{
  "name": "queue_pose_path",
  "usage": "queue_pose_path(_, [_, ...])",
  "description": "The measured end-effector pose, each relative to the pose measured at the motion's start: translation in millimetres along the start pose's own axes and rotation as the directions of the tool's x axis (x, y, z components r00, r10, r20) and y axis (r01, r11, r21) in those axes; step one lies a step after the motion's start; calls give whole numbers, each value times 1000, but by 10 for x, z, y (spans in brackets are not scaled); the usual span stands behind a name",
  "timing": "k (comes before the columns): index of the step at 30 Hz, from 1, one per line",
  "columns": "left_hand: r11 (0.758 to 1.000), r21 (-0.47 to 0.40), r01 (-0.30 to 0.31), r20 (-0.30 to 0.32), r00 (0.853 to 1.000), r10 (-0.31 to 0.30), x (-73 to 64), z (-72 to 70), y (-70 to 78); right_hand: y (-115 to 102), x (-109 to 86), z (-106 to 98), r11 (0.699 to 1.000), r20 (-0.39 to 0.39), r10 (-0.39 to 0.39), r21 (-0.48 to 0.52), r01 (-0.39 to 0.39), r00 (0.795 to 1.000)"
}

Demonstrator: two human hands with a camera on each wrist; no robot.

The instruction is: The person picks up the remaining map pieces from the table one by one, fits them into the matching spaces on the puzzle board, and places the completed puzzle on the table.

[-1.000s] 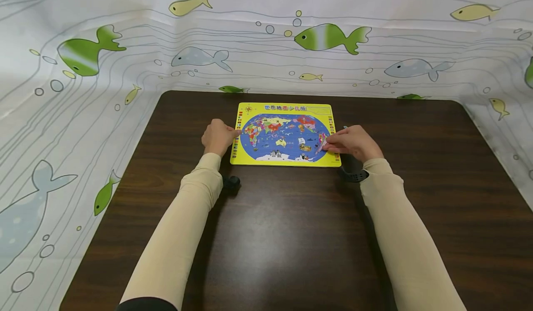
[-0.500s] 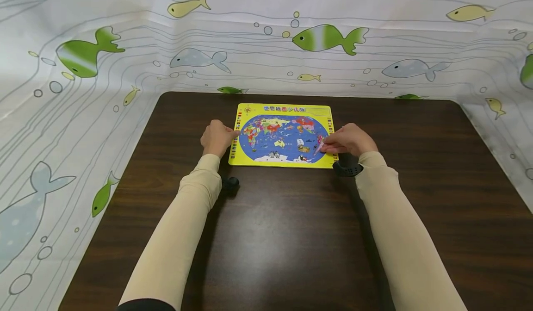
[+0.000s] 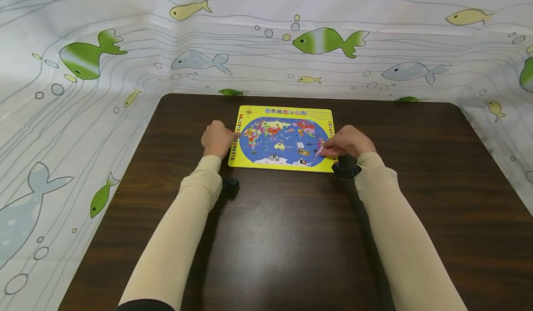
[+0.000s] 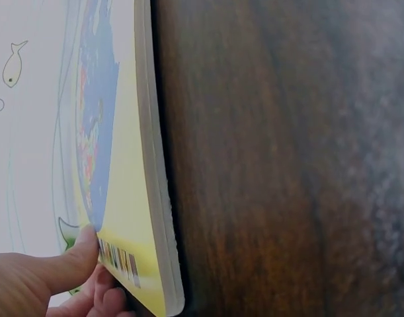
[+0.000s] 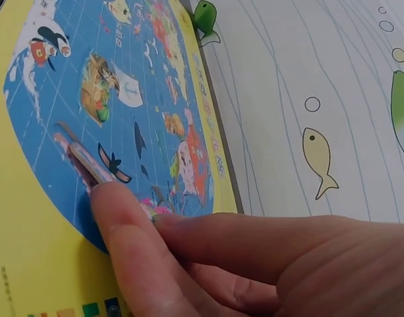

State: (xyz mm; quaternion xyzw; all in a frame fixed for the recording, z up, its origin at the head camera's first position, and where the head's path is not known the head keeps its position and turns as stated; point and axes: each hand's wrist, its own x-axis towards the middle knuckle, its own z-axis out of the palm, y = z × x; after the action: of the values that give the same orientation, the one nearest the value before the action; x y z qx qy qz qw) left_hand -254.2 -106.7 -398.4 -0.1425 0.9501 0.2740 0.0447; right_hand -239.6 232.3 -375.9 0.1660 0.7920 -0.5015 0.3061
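A screened-off tabletop setting before us, a dark wood-grain table [image 3: 291,255], a white fish-print backdrop [image 3: 250,12] behind it and on both sides, whether home or office we cannot tell.

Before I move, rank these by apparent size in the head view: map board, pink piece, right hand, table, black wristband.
Largest to smallest:
Table
Map board
Right hand
Black wristband
Pink piece, partly covered by the fingers

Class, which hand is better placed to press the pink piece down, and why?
Likely the right hand: its fingers pinch the pink piece over the right side of the map board; the left hand holds its left edge.
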Motion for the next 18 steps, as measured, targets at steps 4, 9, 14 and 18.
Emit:
queue_pose_path(4, [1000, -5, 3, 1, 1000, -3, 3, -12, -5, -32, 23, -17, 1000, 3, 7, -7, -7, 1000])
queue_pose_path(9, [1000, -16, 19, 15, 1000, -19, 10, -37, -16, -73, 39, -14, 998, -5, -16, -58, 16, 1000])
queue_pose_path(14, [999, -9, 35, 21, 999, -34, 16, -46, -13, -90, 27, 31, 978, -26, -69, -201, 62, 997])
queue_pose_path(18, [999, -41, 34, 28, 999, -33, 9, -64, 8, -97, 28, 43, 961, -35, -88, -267, 76, 996])
